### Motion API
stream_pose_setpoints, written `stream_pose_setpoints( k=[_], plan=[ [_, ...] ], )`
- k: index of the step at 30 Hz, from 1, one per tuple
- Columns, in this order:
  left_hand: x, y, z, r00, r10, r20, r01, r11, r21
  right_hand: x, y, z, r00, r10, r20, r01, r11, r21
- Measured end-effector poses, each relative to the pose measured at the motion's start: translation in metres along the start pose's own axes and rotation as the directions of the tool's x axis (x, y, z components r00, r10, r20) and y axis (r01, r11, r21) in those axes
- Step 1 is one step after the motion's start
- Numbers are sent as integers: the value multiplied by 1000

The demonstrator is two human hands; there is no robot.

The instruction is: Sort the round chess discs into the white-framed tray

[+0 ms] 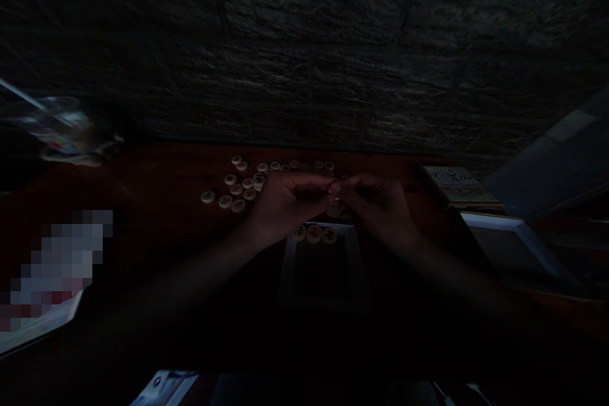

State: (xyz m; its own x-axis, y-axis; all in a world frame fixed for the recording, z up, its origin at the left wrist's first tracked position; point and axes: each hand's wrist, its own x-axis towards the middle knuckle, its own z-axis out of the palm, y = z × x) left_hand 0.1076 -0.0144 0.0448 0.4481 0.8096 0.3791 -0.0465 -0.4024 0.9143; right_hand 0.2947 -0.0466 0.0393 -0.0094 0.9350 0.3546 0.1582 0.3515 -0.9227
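Note:
My left hand (285, 204) and my right hand (375, 209) meet above the dark red wooden table (157, 171), fingertips together. Between them a pale round game piece (334, 202) shows, dim and partly hidden by my fingers. Left of my hands lies a scattered group of round cream xiangqi-style pieces (236, 189) with dark red marks. A row of similar pieces (304, 166) runs just beyond my fingers. Below my hands, several more pieces (313, 234) sit at the top edge of a white-framed tray (323, 273).
A patterned board or box (459, 185) lies at the table's right, near a white-edged frame (514, 242). A glass object (61, 130) stands at far left, and a pale blurred item (61, 260) lies nearer. A dark textured wall (304, 44) rises behind the table.

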Motion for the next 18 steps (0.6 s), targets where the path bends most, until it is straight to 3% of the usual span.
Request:
stream_pose_setpoints(
  k=[3, 11, 18],
  plan=[
    [0, -2, 2, 1000, 4, -25, -5, 1000, -26, -1, -2, 0, 1000, 10, -4, -10, 1000, -2],
    [1, 3, 4, 982, -139, -126, 123, 984, -126, -3, -4, -2, 998, 50, 42, -51, 999, 14],
    [0, 5, 3, 998, -20, -55, 18, 999, -44, -1, -7, 0, 1000, 15, 13, -16, 998, 62]
  ],
)
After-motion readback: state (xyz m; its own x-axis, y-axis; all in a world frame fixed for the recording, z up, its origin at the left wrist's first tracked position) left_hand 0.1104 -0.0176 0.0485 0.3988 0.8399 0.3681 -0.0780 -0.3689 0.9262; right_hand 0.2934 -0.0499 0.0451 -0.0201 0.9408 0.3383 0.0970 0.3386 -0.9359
